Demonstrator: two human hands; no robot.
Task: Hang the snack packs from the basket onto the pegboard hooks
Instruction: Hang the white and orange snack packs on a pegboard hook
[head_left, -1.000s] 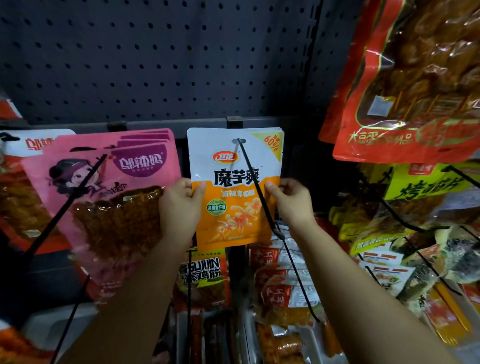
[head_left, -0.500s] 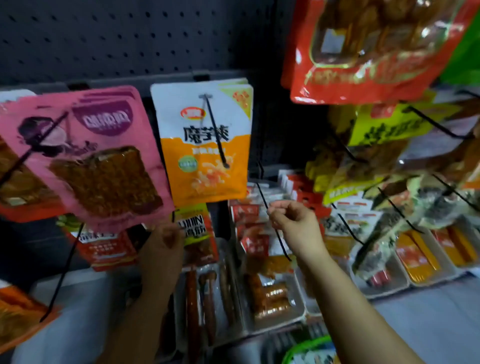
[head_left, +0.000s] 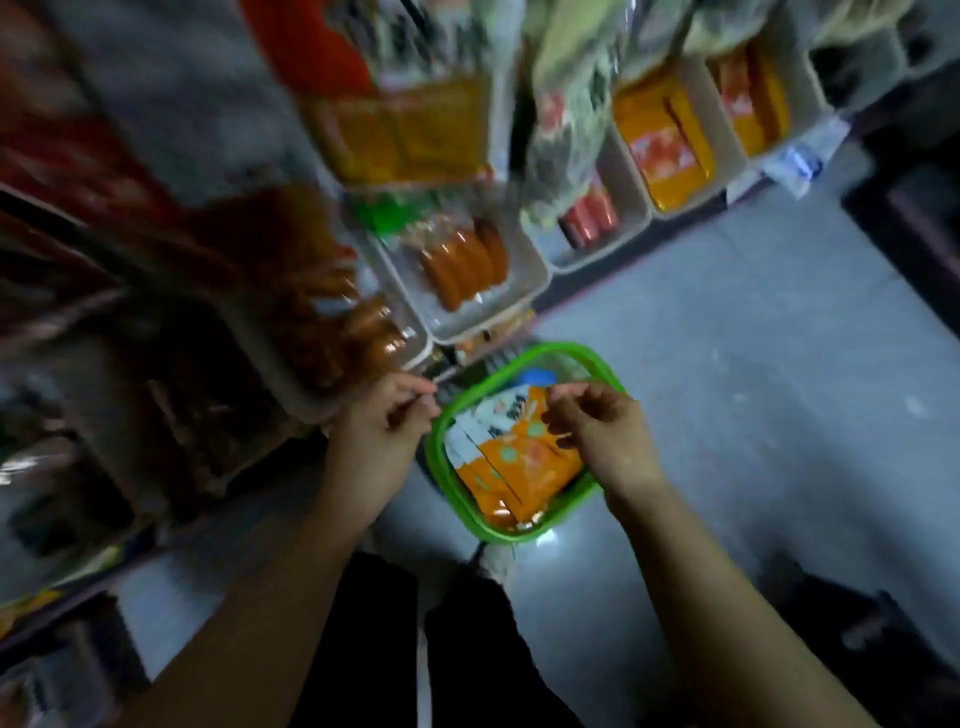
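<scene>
Nearest the camera: 2 bare forearms over dark trousers (head_left: 467, 649) and grey floor (head_left: 727, 415). Just beyond: left hand (head_left: 382, 421) beside the green basket (head_left: 441, 483), fingers loosely curled, nothing visibly held; right hand (head_left: 597, 431) over the basket's right side, fingers loosely curled too, apparently empty, though blurred. Inside the basket: orange-and-white snack packs (head_left: 519, 467), stacked flat. Farther off: white trays (head_left: 524, 291) of sausages (head_left: 462, 260) and orange packets (head_left: 670, 156), all motion-blurred.
</scene>
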